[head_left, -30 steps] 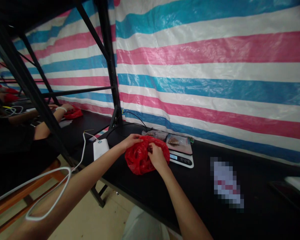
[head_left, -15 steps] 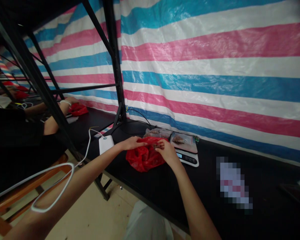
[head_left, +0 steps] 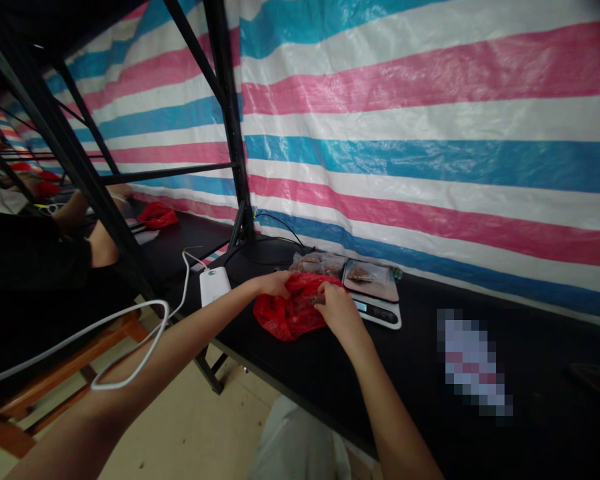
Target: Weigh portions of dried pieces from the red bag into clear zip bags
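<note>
A crumpled red plastic bag (head_left: 285,321) lies open on the black table. My left hand (head_left: 275,285) grips its rim on the left side, the thumb toward the opening. At the right of the opening, my right hand (head_left: 339,305) is closed, its fingertips pinching small brown pieces (head_left: 307,302) inside the mouth; their exact kind is too small to tell. Just behind my right hand stands a white digital scale (head_left: 387,317) with a lit display. On its plate rests a clear bag of brown pieces (head_left: 364,273). More filled clear bags (head_left: 320,263) lie behind the red bag.
A white power bank (head_left: 214,285) with a white cable (head_left: 130,383) sits left of the bag; the cable loops over my left arm. Black metal posts (head_left: 230,133) and a striped sheet (head_left: 430,160) bound the table. At far left, another person's arm (head_left: 104,243) is near another red bag (head_left: 157,215).
My right hand has turned and dipped slightly lower into the bag's mouth. My left hand keeps to the rim. The other person's hand has drawn left from their red bag.
</note>
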Available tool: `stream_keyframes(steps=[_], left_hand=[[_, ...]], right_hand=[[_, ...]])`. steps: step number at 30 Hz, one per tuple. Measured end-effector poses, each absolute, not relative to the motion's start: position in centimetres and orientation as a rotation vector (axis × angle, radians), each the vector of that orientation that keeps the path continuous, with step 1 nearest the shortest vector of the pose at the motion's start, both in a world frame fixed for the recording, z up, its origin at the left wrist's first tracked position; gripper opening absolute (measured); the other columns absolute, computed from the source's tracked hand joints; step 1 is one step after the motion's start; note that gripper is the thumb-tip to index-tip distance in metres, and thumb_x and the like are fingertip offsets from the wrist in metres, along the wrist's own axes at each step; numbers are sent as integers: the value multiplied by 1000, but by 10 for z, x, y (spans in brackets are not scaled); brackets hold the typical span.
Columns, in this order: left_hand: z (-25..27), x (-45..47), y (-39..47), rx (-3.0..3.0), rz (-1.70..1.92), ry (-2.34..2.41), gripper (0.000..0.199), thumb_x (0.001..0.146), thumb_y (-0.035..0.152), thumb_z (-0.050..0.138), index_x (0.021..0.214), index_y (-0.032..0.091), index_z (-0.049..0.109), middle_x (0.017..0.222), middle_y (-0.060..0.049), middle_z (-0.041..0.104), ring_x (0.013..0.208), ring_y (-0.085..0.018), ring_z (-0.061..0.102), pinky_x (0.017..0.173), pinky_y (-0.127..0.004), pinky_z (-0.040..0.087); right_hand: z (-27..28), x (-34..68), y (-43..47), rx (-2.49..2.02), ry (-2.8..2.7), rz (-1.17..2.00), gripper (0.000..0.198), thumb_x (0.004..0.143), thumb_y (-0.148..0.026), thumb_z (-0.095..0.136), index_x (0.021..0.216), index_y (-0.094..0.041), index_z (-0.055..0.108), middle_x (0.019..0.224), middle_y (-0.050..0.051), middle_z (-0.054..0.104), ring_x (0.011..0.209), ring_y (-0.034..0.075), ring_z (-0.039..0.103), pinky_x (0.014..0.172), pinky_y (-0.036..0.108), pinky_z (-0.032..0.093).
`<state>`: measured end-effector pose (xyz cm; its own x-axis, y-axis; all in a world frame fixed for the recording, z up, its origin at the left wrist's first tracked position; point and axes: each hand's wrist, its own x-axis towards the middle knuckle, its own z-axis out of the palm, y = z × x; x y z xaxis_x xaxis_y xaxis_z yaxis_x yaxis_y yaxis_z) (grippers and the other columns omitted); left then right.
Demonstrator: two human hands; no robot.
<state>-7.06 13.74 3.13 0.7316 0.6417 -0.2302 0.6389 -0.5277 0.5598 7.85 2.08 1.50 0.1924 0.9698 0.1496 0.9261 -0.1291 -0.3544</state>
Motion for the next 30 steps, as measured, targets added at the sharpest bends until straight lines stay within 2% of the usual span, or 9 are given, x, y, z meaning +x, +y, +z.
stream_keyframes(steps=[3,5,10,19,30], left_hand=[[27,-70,140,2146,-14,997,29,57,8,54,84,6,62,68,-3,64,58,-15,58,47,-19,41],[25,-71,141,2051,48,986,24,55,6,52,77,7,62,60,-1,62,53,-13,56,45,-19,41],[24,-73,137,1807,207,938,33,52,5,54,83,8,63,62,-1,64,52,-13,58,47,-20,44],[30,-74,130,1619,362,885,30,54,21,70,80,7,64,65,-4,66,53,-13,59,54,-23,47],[34,-74,130,1572,349,813,38,44,17,76,79,8,64,61,-2,64,58,-16,62,60,-28,50]], right_hand=[[13,74,21,-2121,-1787,142,27,71,-22,63,97,-18,54,100,9,60,94,23,58,75,31,42],[11,74,23,-2103,-1786,146,26,71,-21,63,95,-20,55,99,7,61,93,22,58,74,30,41],[6,79,28,-2054,-1738,200,26,68,-22,67,92,-22,57,95,5,62,92,21,58,74,29,40],[-7,84,39,-1885,-1656,348,28,66,-18,69,91,-24,58,87,1,65,85,16,61,73,27,43],[-7,82,39,-1860,-1622,386,24,68,-21,67,90,-22,58,89,1,66,85,16,61,73,26,44]])
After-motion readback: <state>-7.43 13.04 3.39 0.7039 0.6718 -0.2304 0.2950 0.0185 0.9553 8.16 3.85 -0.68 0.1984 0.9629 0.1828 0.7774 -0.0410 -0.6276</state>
